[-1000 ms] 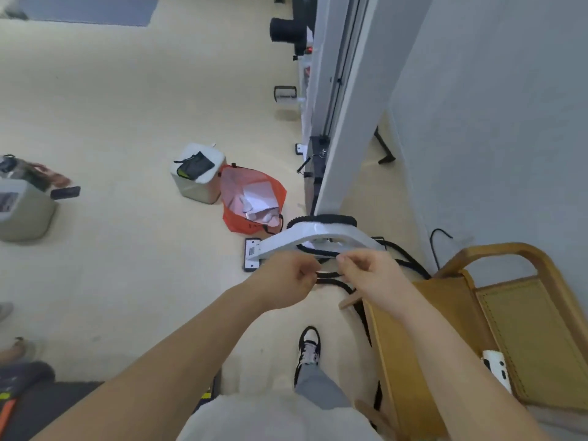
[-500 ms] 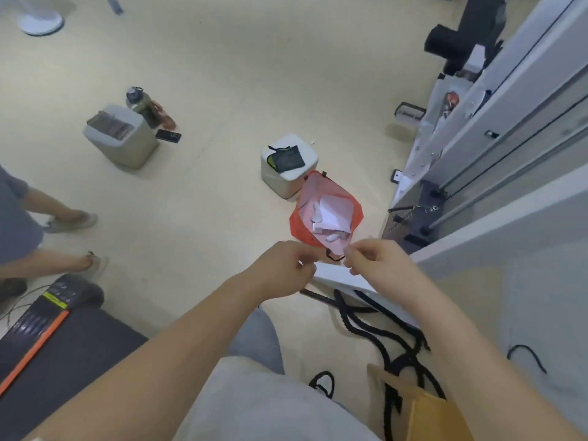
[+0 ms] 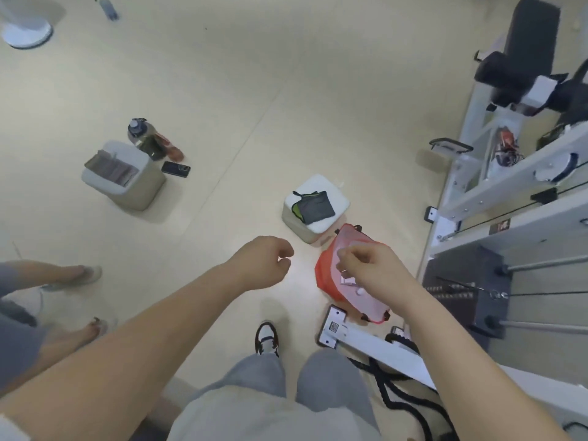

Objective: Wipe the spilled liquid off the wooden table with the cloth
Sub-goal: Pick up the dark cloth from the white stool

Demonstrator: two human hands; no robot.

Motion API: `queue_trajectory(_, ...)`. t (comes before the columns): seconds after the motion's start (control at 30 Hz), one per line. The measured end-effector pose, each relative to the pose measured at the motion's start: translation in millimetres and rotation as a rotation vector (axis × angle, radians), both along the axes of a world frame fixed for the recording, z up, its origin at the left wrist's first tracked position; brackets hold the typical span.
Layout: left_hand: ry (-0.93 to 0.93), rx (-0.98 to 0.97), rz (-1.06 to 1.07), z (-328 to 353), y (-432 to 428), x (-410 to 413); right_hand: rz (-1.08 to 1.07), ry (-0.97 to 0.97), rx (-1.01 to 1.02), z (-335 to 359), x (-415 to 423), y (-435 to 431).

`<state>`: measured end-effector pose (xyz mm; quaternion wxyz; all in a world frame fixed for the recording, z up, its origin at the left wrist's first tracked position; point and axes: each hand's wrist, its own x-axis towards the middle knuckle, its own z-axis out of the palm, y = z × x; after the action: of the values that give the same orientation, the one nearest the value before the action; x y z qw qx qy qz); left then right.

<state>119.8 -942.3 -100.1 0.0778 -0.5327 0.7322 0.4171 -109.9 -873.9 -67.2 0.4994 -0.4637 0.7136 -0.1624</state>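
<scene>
Pale floor. White cube stool (image 3: 319,183) near centre, dark pouch (image 3: 314,207) lying on top. Orange bag (image 3: 324,276) touching the stool's near right corner, papers inside. Grey box (image 3: 140,192) well left of the stool; bottle (image 3: 140,135) and black phone (image 3: 176,169) just behind that box. White gym frame (image 3: 509,192) right of the stool. Black rope (image 3: 393,397) near the frame's foot. Sandalled feet (image 3: 76,275) far left.

Both arms outstretched, left grip (image 3: 261,261) curled, right grip (image 3: 370,268) pinched, seemingly empty.
</scene>
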Motion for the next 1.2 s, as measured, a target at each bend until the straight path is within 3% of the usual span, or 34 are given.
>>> queue_trajectory(0.27,0.017,0.036,-0.138,-34,-143,-49,-0.150,-0.123,0.099,-50,-39,-137)
queue_trajectory(0.53,-0.150,0.070,-0.273,-115,-282,-101,-0.297,-0.113,0.153,-153,-88,-289)
queue_trajectory(0.73,-0.125,0.111,-0.234,-206,-364,-127,-0.198,0.015,0.286,-254,-98,-359)
queue_trajectory(0.93,-0.164,0.076,-0.348,-333,-440,-121,-0.149,0.139,0.388,-386,-94,-419)
queue_trajectory(1.2,-0.052,0.114,-0.381,-450,-461,-127,-0.152,0.244,0.491,-543,-84,-450)
